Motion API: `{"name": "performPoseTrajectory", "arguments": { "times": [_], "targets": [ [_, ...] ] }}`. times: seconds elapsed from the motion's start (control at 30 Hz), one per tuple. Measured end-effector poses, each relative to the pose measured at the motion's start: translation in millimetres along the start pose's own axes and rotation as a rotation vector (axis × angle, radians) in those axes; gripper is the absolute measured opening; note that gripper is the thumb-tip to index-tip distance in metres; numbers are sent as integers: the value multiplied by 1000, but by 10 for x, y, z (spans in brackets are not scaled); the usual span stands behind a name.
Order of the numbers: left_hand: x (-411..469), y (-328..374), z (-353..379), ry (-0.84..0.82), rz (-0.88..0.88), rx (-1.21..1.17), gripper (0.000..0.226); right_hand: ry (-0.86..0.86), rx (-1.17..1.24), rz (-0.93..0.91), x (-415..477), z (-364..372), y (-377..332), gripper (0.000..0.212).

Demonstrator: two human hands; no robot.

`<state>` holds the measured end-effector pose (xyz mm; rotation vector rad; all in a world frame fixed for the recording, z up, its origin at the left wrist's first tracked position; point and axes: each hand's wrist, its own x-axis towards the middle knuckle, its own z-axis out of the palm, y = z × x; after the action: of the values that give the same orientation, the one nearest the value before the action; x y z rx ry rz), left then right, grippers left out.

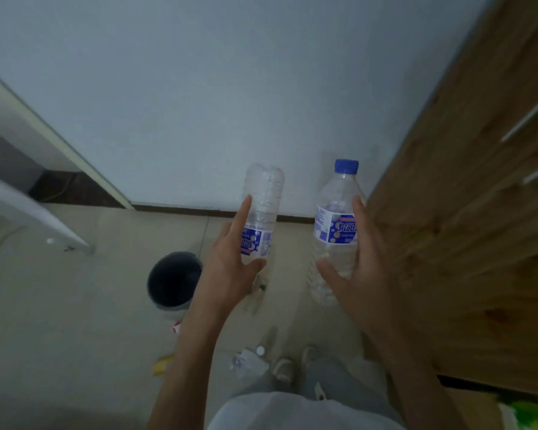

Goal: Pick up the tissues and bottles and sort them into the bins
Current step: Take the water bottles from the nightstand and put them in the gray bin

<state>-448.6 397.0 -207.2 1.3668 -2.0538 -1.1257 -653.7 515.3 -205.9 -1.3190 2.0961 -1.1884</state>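
Tiled floor (75, 305), white wall (199, 88). Inverted bottle (263, 197) is gripped by left hand (230, 259), capped bottle (334, 212) by right hand (361, 268), at labels; judged light, crushable.

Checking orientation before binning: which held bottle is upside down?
The left bottle, gripped by the left hand: its base points up. The right bottle, in the right hand, is upright, blue cap on top.

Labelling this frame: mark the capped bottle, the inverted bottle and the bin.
capped bottle (334, 227), head view, on its label.
inverted bottle (264, 193), head view, on its clear body.
bin (169, 307), head view, on its outer wall.
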Motion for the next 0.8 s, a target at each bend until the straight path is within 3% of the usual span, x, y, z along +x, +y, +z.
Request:
{"name": "performPoseTrajectory", "arguments": {
  "times": [0.27,0.43,0.8],
  "targets": [
    [-368,-340,-340,354,-277,10,113,-324,24,-197,528,447,-166,111],
    [-775,-487,-470,472,-420,83,119,-446,41,-255,758,729,-215,110],
    [-1396,-776,-851,666,-497,136,121,-587,111,-386,573,1436,-631,102]
  ]
}}
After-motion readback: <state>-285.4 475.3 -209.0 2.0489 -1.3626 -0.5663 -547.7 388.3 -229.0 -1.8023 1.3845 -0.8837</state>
